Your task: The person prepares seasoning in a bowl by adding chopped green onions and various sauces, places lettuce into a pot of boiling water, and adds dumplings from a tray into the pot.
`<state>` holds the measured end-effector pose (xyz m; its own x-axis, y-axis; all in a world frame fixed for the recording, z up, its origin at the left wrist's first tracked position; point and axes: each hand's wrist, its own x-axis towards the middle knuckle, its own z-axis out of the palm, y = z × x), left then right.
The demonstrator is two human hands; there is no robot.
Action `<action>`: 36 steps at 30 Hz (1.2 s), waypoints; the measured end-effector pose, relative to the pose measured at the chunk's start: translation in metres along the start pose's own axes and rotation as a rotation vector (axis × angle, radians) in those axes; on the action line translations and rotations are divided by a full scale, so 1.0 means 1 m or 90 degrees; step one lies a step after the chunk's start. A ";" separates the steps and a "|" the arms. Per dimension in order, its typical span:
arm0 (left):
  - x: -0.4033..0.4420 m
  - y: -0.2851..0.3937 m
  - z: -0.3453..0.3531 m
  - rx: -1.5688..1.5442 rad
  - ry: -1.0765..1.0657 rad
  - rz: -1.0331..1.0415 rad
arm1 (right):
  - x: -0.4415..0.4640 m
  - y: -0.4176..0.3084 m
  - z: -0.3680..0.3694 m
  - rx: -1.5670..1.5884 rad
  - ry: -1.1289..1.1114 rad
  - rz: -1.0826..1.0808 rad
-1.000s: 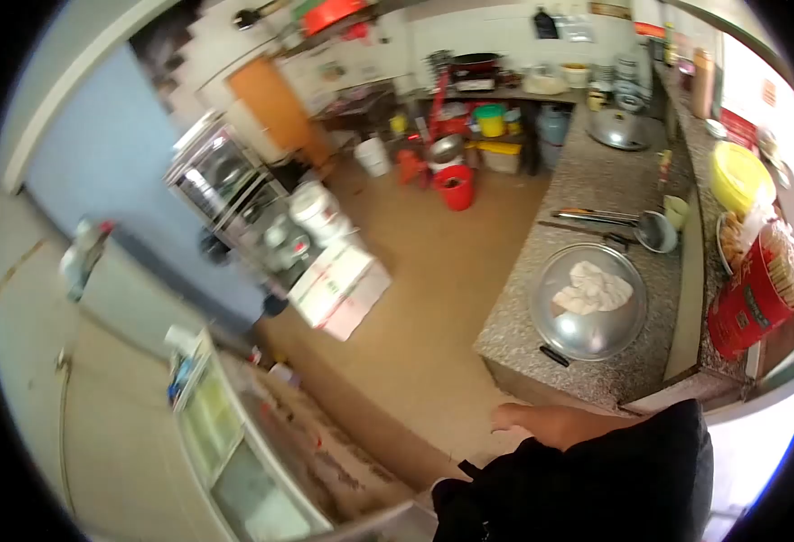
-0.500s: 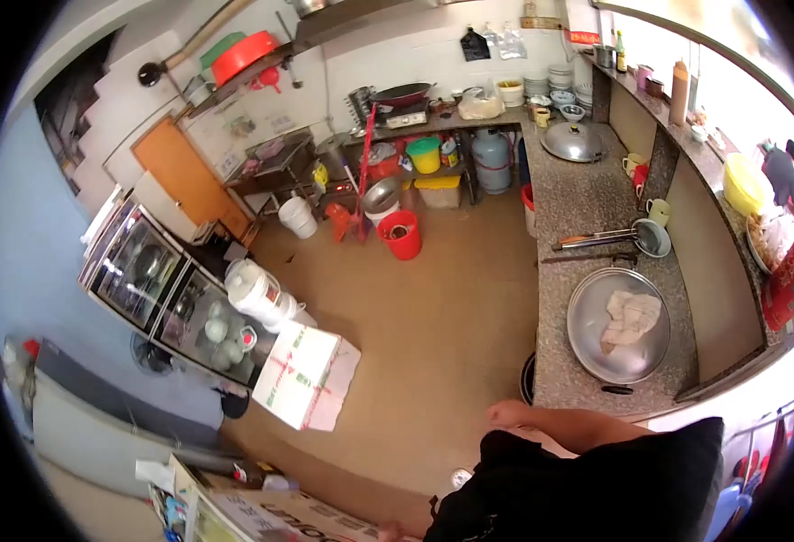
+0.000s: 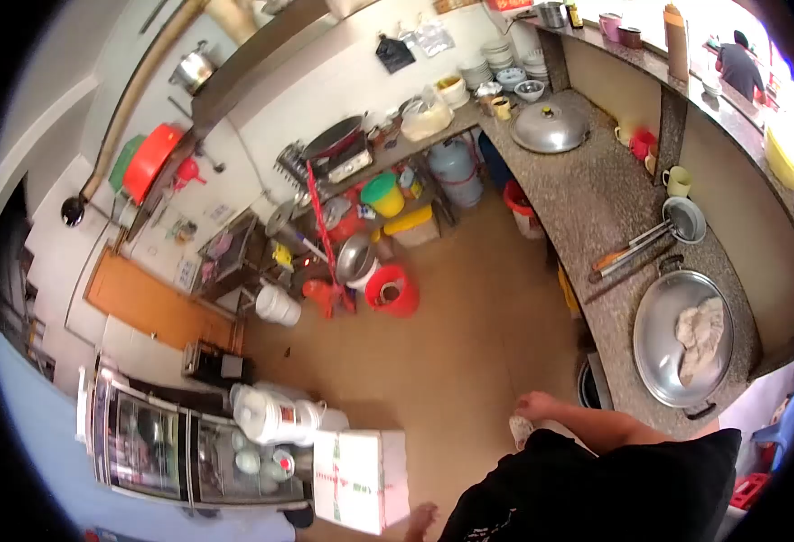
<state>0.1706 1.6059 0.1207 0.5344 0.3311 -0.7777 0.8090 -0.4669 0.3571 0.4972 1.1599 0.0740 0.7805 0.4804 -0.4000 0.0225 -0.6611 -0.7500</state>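
Note:
My right hand (image 3: 534, 406) hangs low in front of my body, beside the front edge of the granite counter (image 3: 560, 190). Its fingers look curled in, but whether anything is inside them is too small to tell. My left hand (image 3: 422, 520) shows at the bottom edge, near the white box (image 3: 361, 479); its fingers are small and blurred. On the counter's near end lies a wide two-handled metal pan (image 3: 654, 339) with a crumpled pale cloth (image 3: 701, 336) on it. Strainers (image 3: 684, 219) with long handles rest beyond it, next to a pale green cup (image 3: 677, 181).
A domed lid (image 3: 549, 127) sits farther along the counter. Ahead on the floor stand a red bucket (image 3: 392, 290) and a white bucket (image 3: 277, 305). A glass cabinet (image 3: 149, 443) is at the left. Beyond the ledge, a person (image 3: 740, 68) in dark clothing is visible.
The view has swung left and tilted, so the counter and pan now appear farther right. My left hand has come into view at the bottom. My right hand stays low beside the counter.

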 end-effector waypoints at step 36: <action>0.628 1.349 -0.169 0.137 -0.275 0.650 | 0.540 0.033 -0.655 0.366 0.724 0.250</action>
<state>1.6385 1.3224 0.2015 0.7580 -0.5784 -0.3014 -0.0392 -0.5016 0.8642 1.3287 1.0205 0.1780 0.7646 -0.6157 -0.1907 -0.3676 -0.1736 -0.9136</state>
